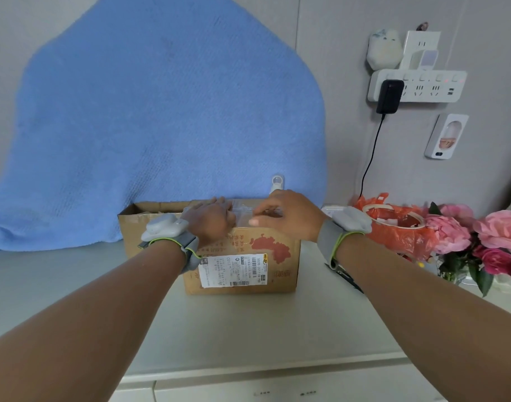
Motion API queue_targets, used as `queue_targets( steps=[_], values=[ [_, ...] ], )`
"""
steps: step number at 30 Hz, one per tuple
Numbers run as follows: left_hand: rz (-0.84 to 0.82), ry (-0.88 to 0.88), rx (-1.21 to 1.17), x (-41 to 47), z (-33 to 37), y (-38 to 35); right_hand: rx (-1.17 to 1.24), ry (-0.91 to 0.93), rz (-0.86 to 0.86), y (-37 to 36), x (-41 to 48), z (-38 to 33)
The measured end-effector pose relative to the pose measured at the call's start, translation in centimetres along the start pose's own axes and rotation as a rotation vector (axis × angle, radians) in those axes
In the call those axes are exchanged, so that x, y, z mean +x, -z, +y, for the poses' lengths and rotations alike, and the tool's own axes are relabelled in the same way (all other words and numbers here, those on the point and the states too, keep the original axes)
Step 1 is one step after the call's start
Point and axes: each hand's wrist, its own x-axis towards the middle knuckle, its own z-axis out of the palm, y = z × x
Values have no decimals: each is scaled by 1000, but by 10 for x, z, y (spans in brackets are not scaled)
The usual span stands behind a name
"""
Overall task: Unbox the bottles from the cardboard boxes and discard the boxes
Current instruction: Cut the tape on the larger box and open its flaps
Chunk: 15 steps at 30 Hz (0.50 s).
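A brown cardboard box [242,268] with red print and a white shipping label stands on the grey countertop [248,323], near its back. Clear tape [242,211] runs over the box's top. My left hand [210,220] rests on the top left of the box, fingers curled at the tape. My right hand [286,214] is over the top right, thumb and fingers pinched on the tape. The box's left end looks partly open. No bottles are visible.
A blue towel [161,126] hangs on the wall behind the box. To the right sit an orange plastic bag [399,230] holding a tape roll and pink flowers [480,242]. A power strip [416,85] with a black adapter and cable is mounted on the wall.
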Motion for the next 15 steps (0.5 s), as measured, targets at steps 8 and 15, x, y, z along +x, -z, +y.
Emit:
queue_targets(
  steps=[8, 15],
  values=[
    [20, -3, 2, -1, 3, 0, -102, -53, -202, 10, 20, -10],
    [76, -16, -45, -4, 3, 5, -33, -184, -411, 20, 44, -8]
  ],
)
